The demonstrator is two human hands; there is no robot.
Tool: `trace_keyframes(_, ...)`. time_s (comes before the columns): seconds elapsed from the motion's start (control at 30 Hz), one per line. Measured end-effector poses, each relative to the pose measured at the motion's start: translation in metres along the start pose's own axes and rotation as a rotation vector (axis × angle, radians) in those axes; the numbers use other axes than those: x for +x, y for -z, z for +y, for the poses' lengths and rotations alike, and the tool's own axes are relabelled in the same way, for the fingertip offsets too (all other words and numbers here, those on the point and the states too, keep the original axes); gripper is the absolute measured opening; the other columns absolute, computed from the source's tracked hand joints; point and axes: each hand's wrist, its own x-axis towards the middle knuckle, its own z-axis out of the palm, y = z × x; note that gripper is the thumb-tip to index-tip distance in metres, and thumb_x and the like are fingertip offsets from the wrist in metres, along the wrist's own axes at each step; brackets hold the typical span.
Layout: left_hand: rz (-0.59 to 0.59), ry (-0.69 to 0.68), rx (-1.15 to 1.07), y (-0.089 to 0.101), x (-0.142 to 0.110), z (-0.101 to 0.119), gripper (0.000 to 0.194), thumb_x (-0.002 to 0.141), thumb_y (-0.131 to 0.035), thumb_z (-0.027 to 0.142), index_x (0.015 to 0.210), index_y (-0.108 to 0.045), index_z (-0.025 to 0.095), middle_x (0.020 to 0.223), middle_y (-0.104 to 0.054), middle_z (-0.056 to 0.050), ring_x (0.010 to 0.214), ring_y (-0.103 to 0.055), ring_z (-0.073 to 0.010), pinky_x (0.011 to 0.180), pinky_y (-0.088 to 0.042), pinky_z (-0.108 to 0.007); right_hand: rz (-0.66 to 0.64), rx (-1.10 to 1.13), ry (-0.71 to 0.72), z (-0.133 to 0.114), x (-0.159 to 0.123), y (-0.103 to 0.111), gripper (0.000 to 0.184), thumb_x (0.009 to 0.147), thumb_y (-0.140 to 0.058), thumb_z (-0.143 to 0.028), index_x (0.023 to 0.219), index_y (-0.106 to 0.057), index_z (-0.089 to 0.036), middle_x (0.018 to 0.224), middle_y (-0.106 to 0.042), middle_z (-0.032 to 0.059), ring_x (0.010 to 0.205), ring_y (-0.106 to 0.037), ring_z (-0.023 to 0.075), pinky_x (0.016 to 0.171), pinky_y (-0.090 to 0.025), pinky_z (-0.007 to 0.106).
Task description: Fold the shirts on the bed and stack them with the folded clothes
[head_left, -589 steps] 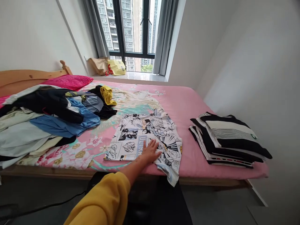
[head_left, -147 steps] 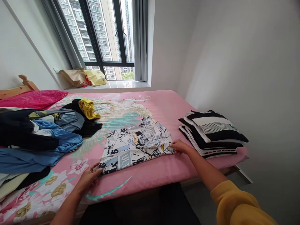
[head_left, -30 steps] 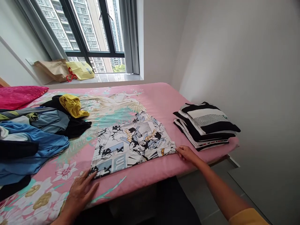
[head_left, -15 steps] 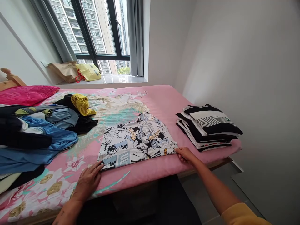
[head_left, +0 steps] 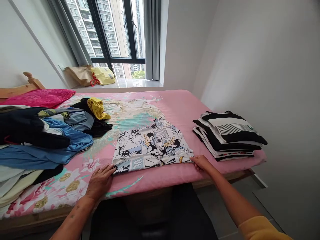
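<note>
A shirt with a black, white and pale blue comic print lies spread on the pink bed, its hem edge towards me. My left hand is at its near left corner, fingers together over the cloth edge; the thumb is mostly hidden. At the near right corner, my right hand pinches the fabric between thumb and fingers. Right of the shirt stands a stack of folded clothes, topped by a black, white and grey striped one.
A loose heap of clothes covers the bed's left side, with a crumpled yellow garment on top. Behind it lies a bright pink pillow. Paper bags rest on the window sill. The bed's near edge runs before my legs.
The view has shifted slightly left, so things appear further right. Both hands remain at the same shirt corners, and the shirt looks nearly unchanged.
</note>
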Motion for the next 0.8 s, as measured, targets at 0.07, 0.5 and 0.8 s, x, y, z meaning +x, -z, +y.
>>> trace_keyframes(0.07,-0.002,-0.010,0.005,0.004,-0.007,0.000,0.040,0.081,-0.043,0.024,0.114,-0.065,0.028,0.129,-0.058,0.000,0.126,-0.046,-0.0233,0.108,-0.029,-0.045,-0.002,-0.042,-0.004,0.002,-0.003,0.000,0.031,0.084,-0.050,-0.043,0.065,-0.046,-0.019,0.044,-0.049,-0.0032,0.033,-0.045,0.0095,0.035,-0.027,0.020)
trace_keyframes(0.5,0.043,-0.065,-0.133,0.018,0.009,0.058,0.046,0.081,-0.035,0.017,0.118,-0.063,0.019,0.134,-0.054,-0.005,0.129,-0.042,-0.0197,0.111,-0.030,-0.039,0.470,-0.351,0.520,-0.038,-0.052,-0.028,0.024,0.088,-0.039,-0.034,0.094,-0.059,-0.020,0.092,-0.066,0.0057,0.087,-0.059,0.0187,0.076,-0.042,0.028)
trace_keyframes(0.8,-0.226,-0.105,-0.242,0.004,0.051,0.175,0.049,0.090,-0.035,0.030,0.139,-0.041,0.025,0.148,-0.033,-0.003,0.138,-0.027,-0.0222,0.114,-0.012,-0.051,0.035,-0.731,0.955,-0.059,-0.083,-0.153,0.062,0.094,-0.027,-0.046,0.145,-0.027,-0.011,0.151,-0.022,0.0093,0.141,-0.013,0.0225,0.115,-0.006,0.045)
